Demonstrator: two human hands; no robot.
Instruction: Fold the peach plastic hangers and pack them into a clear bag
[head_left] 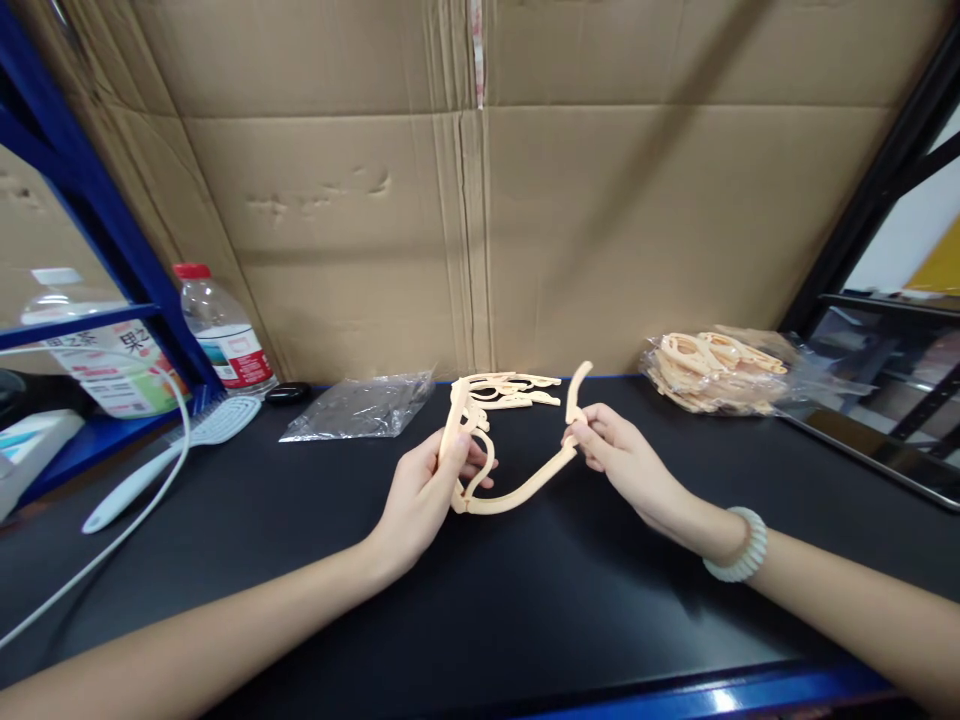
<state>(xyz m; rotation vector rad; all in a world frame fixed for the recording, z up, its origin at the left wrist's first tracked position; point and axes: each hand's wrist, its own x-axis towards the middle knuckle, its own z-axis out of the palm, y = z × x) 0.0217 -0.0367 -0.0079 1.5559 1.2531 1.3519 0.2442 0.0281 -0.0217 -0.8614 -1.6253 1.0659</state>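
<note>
Both my hands hold one cream plastic glasses frame (517,486) just above the black tabletop (480,600). My left hand (424,495) grips the front part with the lens rims. My right hand (619,455) pinches the long curved temple arm, whose tip points up. Behind the frame, several more cream plastic parts (517,388) lie loose on the table by the cardboard wall.
A clear bag of cream frames (712,372) sits at the back right. An empty clear plastic bag (360,408) lies at the back left, with a white hairbrush (169,450), a small black object (287,393) and a water bottle (221,330) beyond. A white cable (112,530) crosses the left side.
</note>
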